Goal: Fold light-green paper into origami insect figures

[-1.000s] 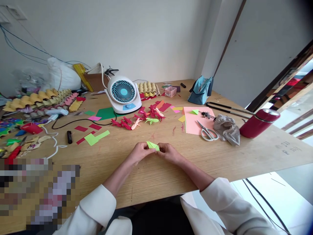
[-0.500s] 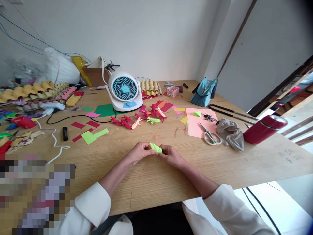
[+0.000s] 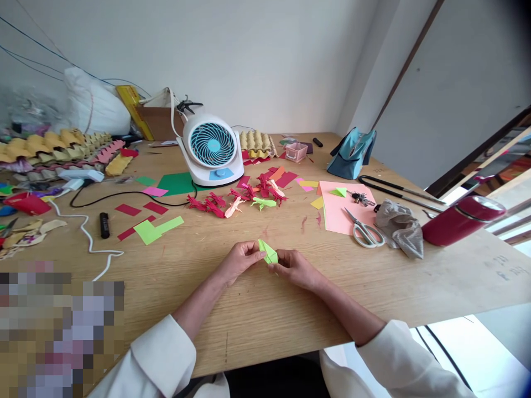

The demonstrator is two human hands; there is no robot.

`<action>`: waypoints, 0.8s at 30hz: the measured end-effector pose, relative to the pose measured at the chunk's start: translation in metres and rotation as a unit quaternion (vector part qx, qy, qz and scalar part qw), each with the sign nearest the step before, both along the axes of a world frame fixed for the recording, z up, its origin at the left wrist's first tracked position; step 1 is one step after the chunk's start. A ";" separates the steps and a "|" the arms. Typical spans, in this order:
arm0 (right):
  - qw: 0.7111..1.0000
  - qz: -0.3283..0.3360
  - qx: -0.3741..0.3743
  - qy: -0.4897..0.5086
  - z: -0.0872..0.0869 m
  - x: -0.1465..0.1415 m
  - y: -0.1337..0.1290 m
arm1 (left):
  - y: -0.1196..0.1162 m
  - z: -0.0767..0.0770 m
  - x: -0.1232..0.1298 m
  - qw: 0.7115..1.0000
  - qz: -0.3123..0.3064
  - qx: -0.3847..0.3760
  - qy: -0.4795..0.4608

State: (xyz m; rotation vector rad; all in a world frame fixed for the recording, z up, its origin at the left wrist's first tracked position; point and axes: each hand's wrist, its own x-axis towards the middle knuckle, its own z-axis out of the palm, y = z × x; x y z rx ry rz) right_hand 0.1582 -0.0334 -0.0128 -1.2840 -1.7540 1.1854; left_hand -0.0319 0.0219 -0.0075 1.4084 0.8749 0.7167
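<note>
A small piece of folded lime-green paper [image 3: 268,251], with creases showing on its face, is held up just above the table between my two hands. My left hand [image 3: 240,262] pinches its left side between thumb and fingers. On the lower right edge, my right hand [image 3: 296,269] grips it with thumb and bent fingers. Beyond my hands lies a row of folded paper figures [image 3: 213,204] in red, peach and green. A lime-green figure [image 3: 264,203] is closest to the paper I hold. Flat lime-green sheets [image 3: 154,230] rest to the left.
A white fan [image 3: 213,146] stands at the back. Right of my hands are scissors [image 3: 365,229] on pink paper [image 3: 337,213], a grey cloth [image 3: 400,224] and a red flask [image 3: 462,221]. A black marker [image 3: 104,225] and white cord [image 3: 89,232] lie left.
The folded green paper has turned in my fingers, its upper left corner now pointing up more steeply. Both hands still hold it. The whole view has shifted slightly.
</note>
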 end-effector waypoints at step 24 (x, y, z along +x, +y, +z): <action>0.999 -0.021 -0.018 0.032 -0.004 -0.005 -0.001 | -0.012 -0.005 0.005 1.000 0.003 -0.016 0.000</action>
